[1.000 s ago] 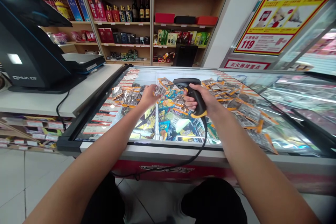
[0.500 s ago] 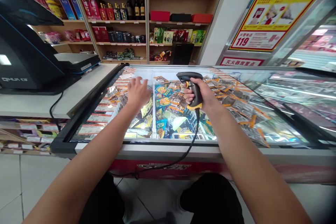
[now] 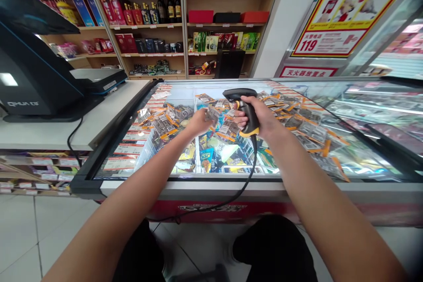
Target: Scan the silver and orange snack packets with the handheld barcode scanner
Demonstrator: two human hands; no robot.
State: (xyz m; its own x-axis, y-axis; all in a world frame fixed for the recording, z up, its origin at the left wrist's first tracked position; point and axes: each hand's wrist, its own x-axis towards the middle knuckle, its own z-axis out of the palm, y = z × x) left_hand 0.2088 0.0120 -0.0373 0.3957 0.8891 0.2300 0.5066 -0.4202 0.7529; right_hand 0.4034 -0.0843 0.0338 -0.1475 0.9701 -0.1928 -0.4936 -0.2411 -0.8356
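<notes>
In my right hand [image 3: 256, 116] is a black and yellow barcode scanner [image 3: 249, 119], its head pointing left and its cable hanging from the grip. My left hand [image 3: 200, 122] is closed on a small clear snack packet [image 3: 213, 115], just left of the scanner's head. Its fingertips are partly hidden. Beneath both hands is the glass top of a chest freezer [image 3: 178, 90]. Dark packets with orange edges lie on the glass in a left pile [image 3: 163, 124] and a larger right pile [image 3: 304, 123]. Blue and yellow bags [image 3: 206, 158] show inside the freezer.
A black scale terminal [image 3: 33, 66] stands on the white counter [image 3: 109, 112] at left. Behind the freezer are shelves [image 3: 142, 26] of boxes and bottles. The scanner cable [image 3: 243, 189] loops over the freezer's front edge. A red and yellow poster [image 3: 350, 13] hangs at right.
My left hand has moved right from above the left pile towards the scanner and has taken hold of a packet. My right hand keeps the scanner in nearly the same place.
</notes>
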